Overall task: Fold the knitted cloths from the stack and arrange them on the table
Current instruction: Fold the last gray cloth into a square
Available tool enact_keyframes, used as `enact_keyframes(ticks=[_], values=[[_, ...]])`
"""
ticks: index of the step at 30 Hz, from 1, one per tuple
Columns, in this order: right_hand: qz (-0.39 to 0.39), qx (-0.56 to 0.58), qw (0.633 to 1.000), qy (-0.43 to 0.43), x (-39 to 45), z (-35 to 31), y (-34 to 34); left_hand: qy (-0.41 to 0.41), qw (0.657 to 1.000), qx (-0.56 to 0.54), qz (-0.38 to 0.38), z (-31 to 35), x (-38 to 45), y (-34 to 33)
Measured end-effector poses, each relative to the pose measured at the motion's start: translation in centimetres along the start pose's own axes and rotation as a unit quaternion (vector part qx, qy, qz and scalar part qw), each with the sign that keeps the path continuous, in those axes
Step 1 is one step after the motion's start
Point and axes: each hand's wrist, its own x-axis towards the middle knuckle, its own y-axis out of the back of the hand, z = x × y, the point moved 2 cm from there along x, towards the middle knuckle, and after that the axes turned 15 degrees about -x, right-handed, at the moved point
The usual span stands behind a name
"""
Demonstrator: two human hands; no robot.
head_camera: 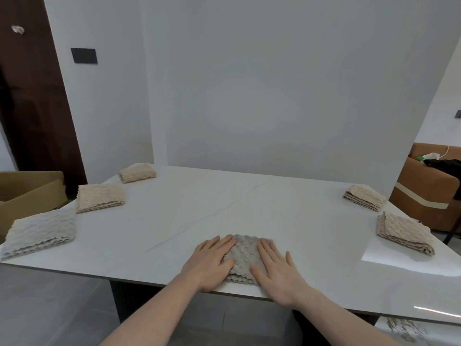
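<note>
A folded grey-beige knitted cloth lies near the front edge of the white table. My left hand presses flat on its left side and my right hand presses flat on its right side, fingers straight. Folded cloths lie around the table: a pale grey one at the front left, a beige one behind it, another beige one at the far left corner, and two beige ones at the right, one far and one near.
A cardboard box stands beyond the table's left edge beside a dark door. A brown box with dark items on it sits at the right. A white wall backs the table. More knitted cloth shows below the table's front right edge.
</note>
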Motion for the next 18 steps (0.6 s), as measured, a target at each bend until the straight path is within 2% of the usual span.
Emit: enact_keyframes(ticks=[5,8,14,18], values=[[-0.016,-0.007,1.000,-0.020,-1.8,1.0,0.3,-0.003,1.000,-0.009,0.010,0.0,-0.1,-0.1],[0.006,0.006,0.998,-0.055,-2.4,0.5,0.3,-0.001,0.999,-0.025,0.021,0.1,-0.3,0.0],[0.048,0.130,0.981,-0.136,-2.8,1.0,0.7,0.028,0.992,-0.073,0.100,0.4,-1.0,0.7],[0.066,0.116,0.980,-0.145,-2.6,1.1,0.2,0.037,0.994,-0.019,0.100,-0.3,-0.7,0.2]])
